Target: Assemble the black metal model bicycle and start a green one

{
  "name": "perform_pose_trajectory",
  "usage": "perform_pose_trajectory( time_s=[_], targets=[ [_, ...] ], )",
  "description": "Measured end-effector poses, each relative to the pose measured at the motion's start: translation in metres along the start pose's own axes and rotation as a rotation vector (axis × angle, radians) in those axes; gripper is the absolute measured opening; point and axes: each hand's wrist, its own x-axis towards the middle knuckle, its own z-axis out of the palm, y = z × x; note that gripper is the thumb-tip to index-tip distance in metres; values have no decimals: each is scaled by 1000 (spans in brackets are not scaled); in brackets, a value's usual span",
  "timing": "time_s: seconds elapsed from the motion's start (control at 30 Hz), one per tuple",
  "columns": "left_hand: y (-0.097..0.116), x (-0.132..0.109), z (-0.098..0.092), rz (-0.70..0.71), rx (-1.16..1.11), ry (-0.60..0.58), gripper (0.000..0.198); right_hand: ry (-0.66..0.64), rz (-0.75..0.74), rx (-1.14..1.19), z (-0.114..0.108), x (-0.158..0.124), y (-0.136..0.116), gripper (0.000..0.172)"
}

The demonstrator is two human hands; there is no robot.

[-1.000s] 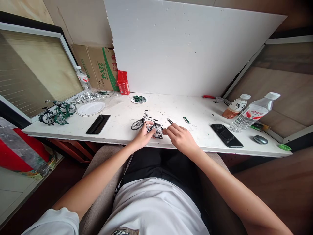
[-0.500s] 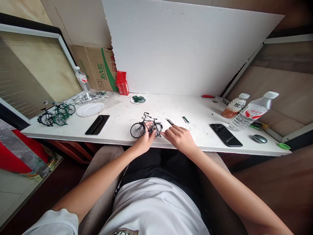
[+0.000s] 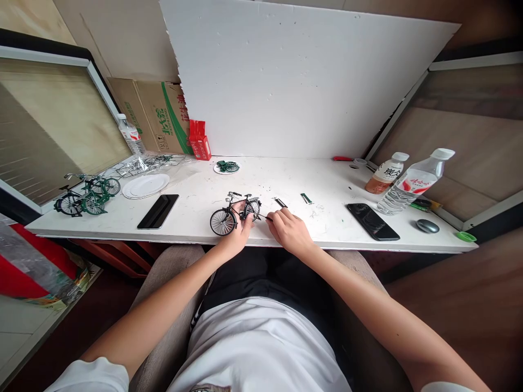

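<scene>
A small black model bicycle (image 3: 229,214) stands upright near the front edge of the white table (image 3: 286,185). My left hand (image 3: 239,231) grips its frame between the wheels, fingers closed round it. My right hand (image 3: 289,231) is pinched on a thin dark tool (image 3: 266,218) whose tip points at the bicycle's rear wheel. A short dark rod (image 3: 280,202) and a small green part (image 3: 306,198) lie just beyond my right hand.
Green model bicycles (image 3: 84,195) stand at the far left beside white plates (image 3: 145,185) and a black tray (image 3: 158,210). A phone (image 3: 372,221), two bottles (image 3: 412,180), a mouse (image 3: 427,225) lie right. A white foam board (image 3: 302,76) and a cardboard box (image 3: 157,115) stand behind.
The black bicycle has turned and shifted left, its front wheel now nearer the table edge. My right hand has drawn back slightly with the thin tool showing. The view drifted right.
</scene>
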Motion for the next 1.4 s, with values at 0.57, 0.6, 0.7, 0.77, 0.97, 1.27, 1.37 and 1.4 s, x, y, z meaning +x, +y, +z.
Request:
perform_pose_trajectory(
  time_s=[0.57, 0.6, 0.7, 0.77, 0.97, 1.27, 1.37, 1.4],
  targets=[
    [0, -1, -1, -21, -8, -32, 66, 33, 65, 59, 6, -4, 1, 40],
    [1, -2, -1, -11, -2, -32, 65, 21, 73, 62, 6, -4, 0, 40],
    [3, -3, 0, 6, 21, -25, 62, -20, 112, 108, 5, -5, -3, 29],
    [2, -3, 0, 3, 22, -24, 61, -27, 138, 150, 5, -6, -4, 22],
    [0, -5, 0, 6, 0, -22, 59, -24, 53, 122, 4, -5, 2, 21],
    [3, -9, 1, 42, 22, -4, 53, -38, 68, 108, 6, -8, 8, 34],
    [1, -8, 1, 25, 36, -10, 54, -60, 87, 168, 4, -8, 7, 26],
    [0, -8, 2, 19, 29, -12, 54, -57, 98, 193, 4, -8, 7, 23]
  ],
)
